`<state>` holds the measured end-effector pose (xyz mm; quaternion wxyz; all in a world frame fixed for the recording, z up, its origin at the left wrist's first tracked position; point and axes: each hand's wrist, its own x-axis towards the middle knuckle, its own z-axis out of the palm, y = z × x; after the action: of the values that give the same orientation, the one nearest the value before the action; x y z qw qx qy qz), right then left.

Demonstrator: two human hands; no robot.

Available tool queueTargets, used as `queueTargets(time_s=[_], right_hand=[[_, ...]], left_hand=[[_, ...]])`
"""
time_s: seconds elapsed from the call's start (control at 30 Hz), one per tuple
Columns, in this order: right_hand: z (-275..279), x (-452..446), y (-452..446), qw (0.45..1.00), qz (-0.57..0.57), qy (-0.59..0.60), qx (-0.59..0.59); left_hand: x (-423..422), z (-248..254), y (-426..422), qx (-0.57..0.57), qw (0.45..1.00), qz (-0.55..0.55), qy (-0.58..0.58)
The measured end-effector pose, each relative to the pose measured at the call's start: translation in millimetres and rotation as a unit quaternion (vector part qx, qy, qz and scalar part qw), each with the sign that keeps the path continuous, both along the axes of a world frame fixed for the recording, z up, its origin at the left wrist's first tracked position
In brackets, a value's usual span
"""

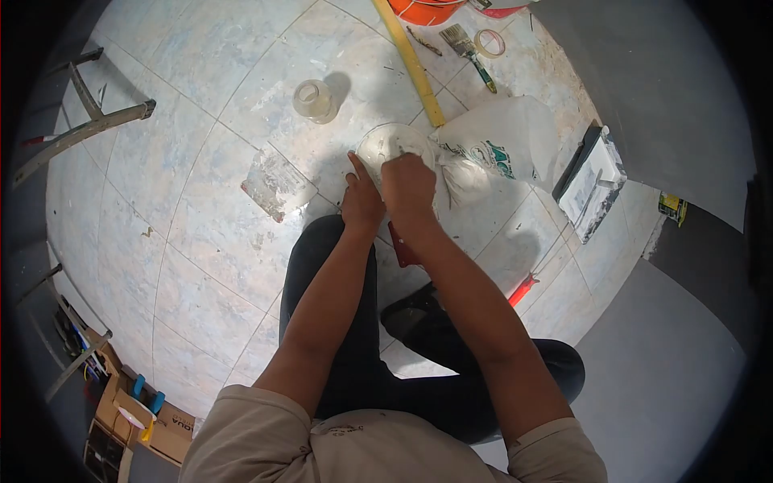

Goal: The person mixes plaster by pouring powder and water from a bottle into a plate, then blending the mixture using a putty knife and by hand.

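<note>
A round tub of white paste [385, 143] stands on the tiled floor in front of me. At its near left side is my left hand [362, 197], its index finger stretched along the rim and the other fingers curled against the wall. Over the tub's right part, my right hand [409, 183] is closed in a fist; whatever it grips is hidden beneath the fingers. Under my right forearm lies a dark red flat object [403, 246], partly covered. A white plastic bag with green print [503, 137] rests just right of the tub.
Left of the tub lie a smeared flat plate [276, 181] and a clear jar [314, 101]. Beyond are a yellow bar [411, 60], paintbrush [471, 56], tape roll [489, 43] and orange bucket [427, 11]. A paint tray [592, 189] and red handle [523, 290] are rightward.
</note>
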<state>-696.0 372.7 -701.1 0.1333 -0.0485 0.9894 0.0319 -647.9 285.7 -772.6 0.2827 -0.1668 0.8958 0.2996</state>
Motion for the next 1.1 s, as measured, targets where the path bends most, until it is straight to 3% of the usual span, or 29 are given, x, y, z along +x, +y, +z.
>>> queueTargets(time_s=[0.1, 0.17, 0.3, 0.53, 0.6, 0.67, 0.77, 0.87, 0.9, 0.97, 1.03, 1.1], right_hand=[[-2, 30, -7, 0.998, 0.044, 0.001, -0.034], [-2, 42, -8, 0.998, 0.057, 0.012, 0.023], [41, 9, 3, 1.0, 0.008, -0.012, 0.002], [15, -24, -5, 0.999, -0.001, -0.011, 0.031], [8, -20, -14, 1.0, -0.004, -0.014, 0.018], [9, -14, -22, 0.993, 0.041, 0.091, -0.061], [-7, -3, -28, 0.989, 0.074, 0.062, -0.11], [11, 6, -22, 0.995, 0.081, 0.041, -0.028], [9, 7, -19, 0.995, 0.082, 0.042, -0.028], [6, 12, -12, 0.987, 0.091, 0.097, 0.087], [18, 4, -4, 0.991, 0.081, 0.066, 0.088], [20, -7, -1, 0.993, 0.069, 0.041, 0.09]], left_hand=[[1, -2, -2, 0.007, 1.0, 0.002, 0.011], [1, 0, -2, 0.015, 1.0, 0.006, 0.018], [-3, 10, 1, -0.009, 1.0, 0.003, 0.007], [-7, 20, 2, -0.016, 1.0, 0.0, -0.024], [-1, 3, 0, -0.008, 1.0, -0.002, 0.002], [13, -29, 0, -0.001, 1.0, -0.005, 0.028], [32, -86, -3, 0.025, 0.994, -0.006, 0.104], [42, -125, -5, 0.127, 0.985, 0.055, 0.107], [39, -122, -6, 0.161, 0.978, 0.076, 0.107], [38, -116, -2, 0.196, 0.97, 0.097, 0.104], [9, -35, 3, -0.023, 0.999, -0.017, 0.04], [-3, 9, 1, -0.012, 1.0, -0.003, 0.019]])
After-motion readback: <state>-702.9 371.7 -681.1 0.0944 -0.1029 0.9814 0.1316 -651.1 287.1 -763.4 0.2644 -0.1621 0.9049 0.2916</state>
